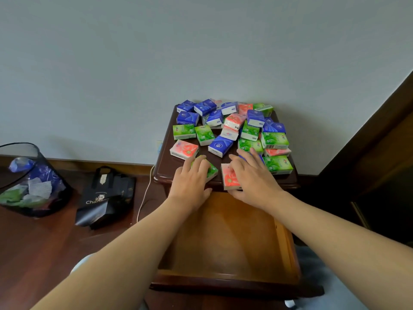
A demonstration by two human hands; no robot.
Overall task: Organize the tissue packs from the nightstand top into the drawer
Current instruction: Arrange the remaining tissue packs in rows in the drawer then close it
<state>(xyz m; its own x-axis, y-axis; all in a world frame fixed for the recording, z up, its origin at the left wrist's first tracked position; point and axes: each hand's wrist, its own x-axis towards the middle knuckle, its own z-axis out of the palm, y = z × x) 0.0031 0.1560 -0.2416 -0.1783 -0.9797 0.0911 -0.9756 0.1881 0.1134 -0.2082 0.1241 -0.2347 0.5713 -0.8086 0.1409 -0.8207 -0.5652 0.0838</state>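
Left hand [192, 180] laid flat, fingers spread, over green pack [211, 168] at nightstand [162, 168] front edge. Right hand [250, 175] likewise spread over pink pack [229, 179]; firm grip on either: cannot tell. Remaining tissue packs [232, 128] heaped on top. Drawer [225, 238] pulled out below.

Pale wall [156, 52], dark wooden floor [33, 253]

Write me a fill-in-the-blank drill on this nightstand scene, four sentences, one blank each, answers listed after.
1. The left hand rests on a ____ tissue pack near the nightstand's front edge.
2. The right hand covers a ____ pack.
3. The drawer is pulled open and holds ____ packs.
4. The black bag stands on the ____.

Answers: green; pink; no; floor
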